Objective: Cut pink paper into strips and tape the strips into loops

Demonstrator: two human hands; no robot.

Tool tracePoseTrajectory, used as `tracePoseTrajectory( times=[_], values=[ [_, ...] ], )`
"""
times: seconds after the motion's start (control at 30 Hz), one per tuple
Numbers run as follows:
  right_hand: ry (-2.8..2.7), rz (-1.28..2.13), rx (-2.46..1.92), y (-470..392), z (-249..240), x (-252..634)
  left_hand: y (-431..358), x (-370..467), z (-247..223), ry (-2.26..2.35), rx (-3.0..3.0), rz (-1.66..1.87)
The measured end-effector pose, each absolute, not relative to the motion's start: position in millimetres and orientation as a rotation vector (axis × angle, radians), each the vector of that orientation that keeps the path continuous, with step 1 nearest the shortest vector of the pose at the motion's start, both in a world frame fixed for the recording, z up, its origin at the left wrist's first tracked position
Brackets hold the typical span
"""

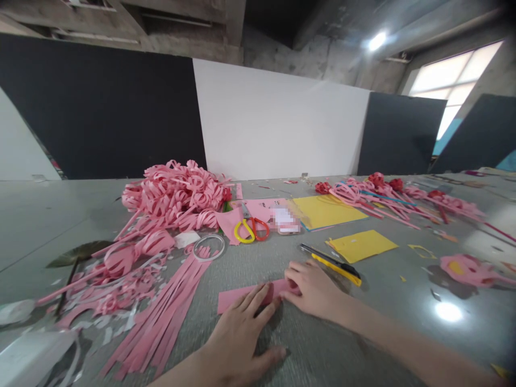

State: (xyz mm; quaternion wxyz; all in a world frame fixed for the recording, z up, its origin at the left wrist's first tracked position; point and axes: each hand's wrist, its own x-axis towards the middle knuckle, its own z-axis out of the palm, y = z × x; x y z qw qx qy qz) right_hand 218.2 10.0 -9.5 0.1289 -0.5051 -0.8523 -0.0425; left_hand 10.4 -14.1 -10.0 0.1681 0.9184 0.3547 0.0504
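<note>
Your left hand (244, 325) lies flat, fingers spread, grasping nothing, over the smooth pink paper strip (226, 302) on the bench (310, 349); your right hand (312, 287) has its grip pinched on the far end. Springy paper loops (173, 188) look finished; this piece and the thin, straight strips (171, 314) seem unfinished.

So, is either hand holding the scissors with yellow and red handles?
No, the scissors lie beyond the left hand and right hand, untouched.
</note>
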Motion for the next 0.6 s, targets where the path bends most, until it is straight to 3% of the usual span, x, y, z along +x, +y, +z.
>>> tracePoseTrajectory(
  times=[0.6],
  values=[
    [-2.521, 0.300, -1.429, 18.6, -3.4, 224.3, -15.5, 13.4, -6.9, 1.012, 2.629, 0.049]
  ],
)
